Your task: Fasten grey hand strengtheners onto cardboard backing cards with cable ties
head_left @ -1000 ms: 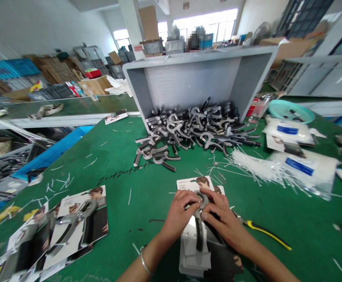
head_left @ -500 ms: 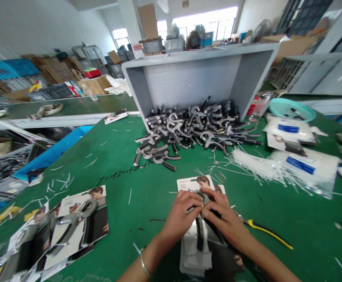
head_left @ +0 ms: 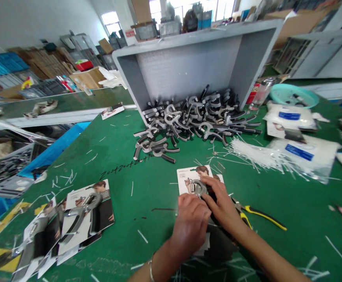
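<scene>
A grey hand grip strengthener [head_left: 200,187] with a coiled spring lies on a printed backing card [head_left: 185,174] at the front of the table. Closed in a fist over its handles is my left hand [head_left: 190,224]; whatever is inside the fingers is hidden. My right hand [head_left: 221,203] holds the strengthener's rounded head from the right, thumb and fingers pressed against it. More cards lie beneath, mostly covered by the hands. To the right rest yellow-and-black pliers [head_left: 260,215], partly behind my right wrist.
A tipped grey crate [head_left: 188,74] spills a heap of hand grip strengtheners [head_left: 185,121]. White cable ties [head_left: 256,156] and plastic bags [head_left: 306,156] lie at right. Carded strengtheners [head_left: 84,217] overlap at left. A turquoise basin [head_left: 294,94] and glass bottle [head_left: 260,96] stand behind the bags.
My left hand has drawn down from the spring head and curled into a fist. My right hand stays at the head. The view has tilted down slightly, and more of the pliers shows.
</scene>
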`<move>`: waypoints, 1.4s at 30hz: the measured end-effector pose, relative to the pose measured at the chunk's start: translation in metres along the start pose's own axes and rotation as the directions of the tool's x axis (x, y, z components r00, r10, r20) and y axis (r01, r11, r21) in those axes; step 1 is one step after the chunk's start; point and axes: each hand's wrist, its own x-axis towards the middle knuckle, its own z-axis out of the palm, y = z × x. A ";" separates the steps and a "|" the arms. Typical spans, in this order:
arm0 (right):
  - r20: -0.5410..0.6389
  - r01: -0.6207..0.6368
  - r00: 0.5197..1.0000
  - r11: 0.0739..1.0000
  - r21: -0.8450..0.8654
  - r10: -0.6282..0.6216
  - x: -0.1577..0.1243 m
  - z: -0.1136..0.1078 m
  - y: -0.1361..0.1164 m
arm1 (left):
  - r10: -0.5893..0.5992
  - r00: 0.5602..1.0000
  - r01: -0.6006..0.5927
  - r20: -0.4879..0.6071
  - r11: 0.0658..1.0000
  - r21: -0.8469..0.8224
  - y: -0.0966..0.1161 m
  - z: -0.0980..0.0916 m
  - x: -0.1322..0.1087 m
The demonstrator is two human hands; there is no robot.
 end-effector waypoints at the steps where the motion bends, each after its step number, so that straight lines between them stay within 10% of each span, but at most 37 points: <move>1: 0.006 0.008 1.000 1.000 -0.007 -0.008 0.001 0.001 0.000 | 0.028 0.999 -0.029 0.027 0.999 0.033 0.001 0.006 -0.007; 5: 0.012 0.013 1.000 1.000 -0.012 -0.013 0.004 0.000 -0.001 | 0.081 0.993 -0.088 0.090 0.993 0.077 0.004 0.011 -0.020; 10: 0.031 -0.040 0.999 0.999 -0.018 0.040 -0.015 -0.022 -0.013 | -0.250 0.960 0.267 -0.123 0.951 0.156 0.013 -0.011 -0.032; 14: 0.277 0.064 0.961 0.985 -0.160 -0.018 -0.039 -0.037 -0.034 | -0.412 0.907 0.421 -0.093 0.898 0.131 0.012 -0.014 -0.047; 23: 0.402 0.366 0.903 0.766 -0.528 -0.153 -0.037 0.004 -0.055 | -0.341 0.939 0.343 0.032 0.937 -0.067 -0.014 -0.031 -0.051; 33: 0.350 0.147 0.932 0.982 -0.119 -0.097 -0.028 -0.008 -0.054 | -0.301 0.953 0.294 0.014 0.916 -0.274 -0.032 -0.039 -0.050; 42: 0.258 0.059 0.966 0.987 -0.148 -0.020 -0.036 -0.018 -0.047 | -0.311 0.950 0.271 -0.033 0.870 -0.411 -0.016 -0.014 -0.048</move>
